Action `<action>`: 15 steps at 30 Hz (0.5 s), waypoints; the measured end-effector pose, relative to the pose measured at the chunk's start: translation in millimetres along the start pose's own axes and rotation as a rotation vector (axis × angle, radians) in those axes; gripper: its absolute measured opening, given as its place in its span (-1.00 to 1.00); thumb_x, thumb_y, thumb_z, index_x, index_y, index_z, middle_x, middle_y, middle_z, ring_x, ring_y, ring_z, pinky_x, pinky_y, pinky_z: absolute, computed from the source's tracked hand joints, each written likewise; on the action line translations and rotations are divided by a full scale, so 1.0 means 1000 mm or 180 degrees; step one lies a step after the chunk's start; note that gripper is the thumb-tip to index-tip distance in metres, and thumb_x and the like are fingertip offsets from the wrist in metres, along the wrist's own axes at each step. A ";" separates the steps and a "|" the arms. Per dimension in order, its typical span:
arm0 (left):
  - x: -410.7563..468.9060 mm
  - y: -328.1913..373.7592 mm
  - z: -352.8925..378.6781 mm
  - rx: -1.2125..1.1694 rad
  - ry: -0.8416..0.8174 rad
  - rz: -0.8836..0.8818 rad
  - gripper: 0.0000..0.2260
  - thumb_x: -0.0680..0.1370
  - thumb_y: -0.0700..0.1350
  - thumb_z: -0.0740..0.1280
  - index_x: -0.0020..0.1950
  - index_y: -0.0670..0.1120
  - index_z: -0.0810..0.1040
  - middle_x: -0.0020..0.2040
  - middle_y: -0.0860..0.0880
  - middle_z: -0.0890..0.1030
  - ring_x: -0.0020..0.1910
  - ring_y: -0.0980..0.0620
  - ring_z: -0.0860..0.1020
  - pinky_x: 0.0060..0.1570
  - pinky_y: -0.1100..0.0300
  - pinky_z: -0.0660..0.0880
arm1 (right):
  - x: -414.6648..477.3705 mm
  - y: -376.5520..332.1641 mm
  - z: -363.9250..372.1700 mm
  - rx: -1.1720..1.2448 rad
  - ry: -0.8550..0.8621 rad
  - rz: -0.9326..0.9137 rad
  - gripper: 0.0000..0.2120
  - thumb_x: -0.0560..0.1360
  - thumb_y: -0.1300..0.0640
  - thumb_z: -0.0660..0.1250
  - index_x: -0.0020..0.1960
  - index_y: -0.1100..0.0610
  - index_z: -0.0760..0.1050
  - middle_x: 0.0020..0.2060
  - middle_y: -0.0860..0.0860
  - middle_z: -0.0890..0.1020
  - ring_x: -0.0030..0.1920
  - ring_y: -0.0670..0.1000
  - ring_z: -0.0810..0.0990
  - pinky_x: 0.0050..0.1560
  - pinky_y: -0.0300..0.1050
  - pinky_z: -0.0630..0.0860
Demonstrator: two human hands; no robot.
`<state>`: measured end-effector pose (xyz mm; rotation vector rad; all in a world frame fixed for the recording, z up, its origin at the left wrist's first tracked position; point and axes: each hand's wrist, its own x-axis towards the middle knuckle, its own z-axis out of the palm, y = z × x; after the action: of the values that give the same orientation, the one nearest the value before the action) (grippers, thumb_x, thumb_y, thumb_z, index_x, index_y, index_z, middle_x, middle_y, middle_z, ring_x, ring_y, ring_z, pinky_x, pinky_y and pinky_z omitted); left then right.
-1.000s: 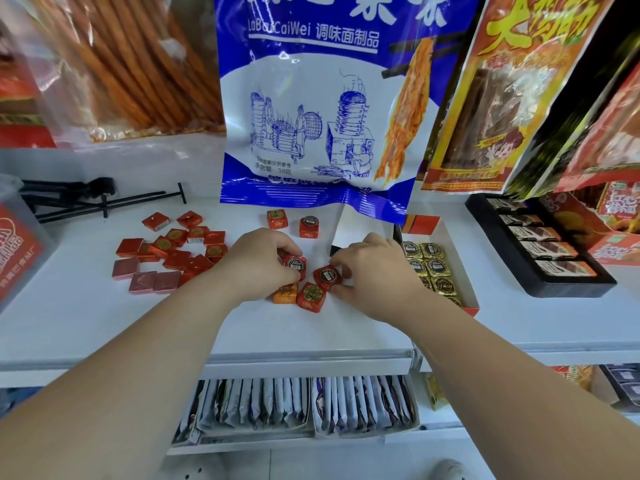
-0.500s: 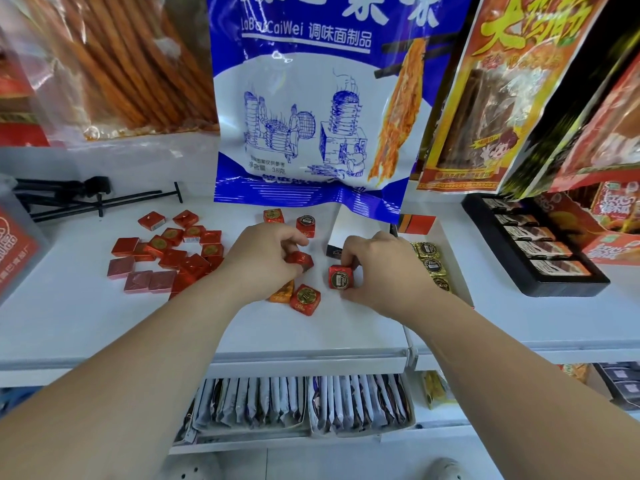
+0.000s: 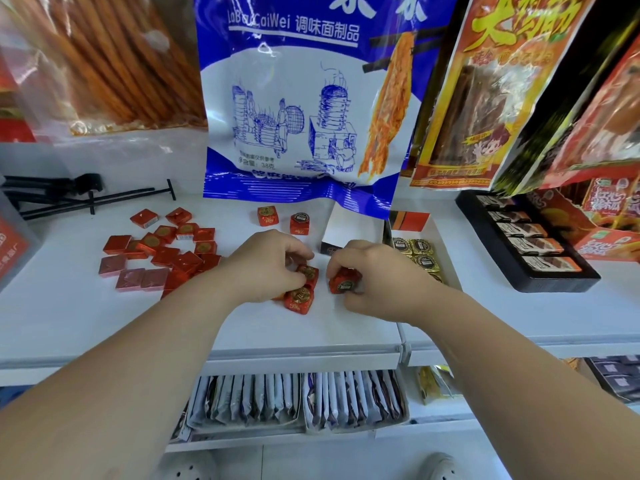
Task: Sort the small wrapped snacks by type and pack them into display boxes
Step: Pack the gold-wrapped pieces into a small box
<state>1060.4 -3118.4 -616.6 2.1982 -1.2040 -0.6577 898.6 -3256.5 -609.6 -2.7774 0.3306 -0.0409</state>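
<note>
My left hand pinches a red wrapped cube snack on the white shelf. Just below it lies another red cube. My right hand grips a red cube with a dark round label, held just off the shelf. Two more red cubes sit further back. A pile of flat red square snacks lies to the left. Behind my right hand, a white display box holds gold-wrapped snacks.
A large blue snack bag hangs behind the shelf, with more bags to both sides. A black tray of packets stands at the right, a black folded tripod at the back left. Lower shelf boxes hold sachets.
My right hand has lifted one red cube out of the small cluster and turned it. My left hand has closed on another cube there. The camera view shifted slightly.
</note>
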 end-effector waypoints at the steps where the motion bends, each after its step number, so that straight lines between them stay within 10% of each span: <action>1: 0.000 0.001 0.000 -0.0014 -0.0011 -0.0001 -0.60 0.46 -0.11 0.48 0.29 0.07 0.58 0.19 0.12 0.61 0.16 0.15 0.56 0.19 0.14 0.53 | -0.001 0.000 -0.001 0.0112 0.0026 -0.0049 -0.75 0.40 0.14 0.43 0.05 -0.08 0.58 -0.04 -0.09 0.55 -0.12 -0.09 0.55 -0.04 -0.09 0.57; 9: -0.006 0.001 -0.011 0.0764 -0.0534 -0.0020 -0.13 0.13 0.34 0.53 0.40 0.11 0.46 0.32 0.13 0.46 0.28 0.08 0.43 0.29 0.04 0.45 | -0.003 0.001 -0.001 0.0012 0.0138 0.0218 -0.55 0.39 0.21 0.49 0.21 -0.08 0.48 0.05 -0.11 0.48 -0.13 -0.10 0.54 -0.05 -0.09 0.59; 15: -0.009 0.006 -0.011 0.1040 -0.0114 0.0152 -0.23 0.15 0.30 0.57 0.31 0.21 0.44 0.19 0.19 0.40 0.22 0.09 0.38 0.21 0.05 0.41 | -0.002 0.001 -0.001 -0.0193 -0.0125 0.0265 -0.43 0.31 -0.09 0.58 0.28 -0.02 0.53 0.10 -0.05 0.58 -0.02 -0.06 0.57 0.06 -0.11 0.58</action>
<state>1059.5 -3111.5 -603.0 2.4201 -1.4646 -0.5116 896.2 -3257.3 -608.5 -2.8168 0.4441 0.0446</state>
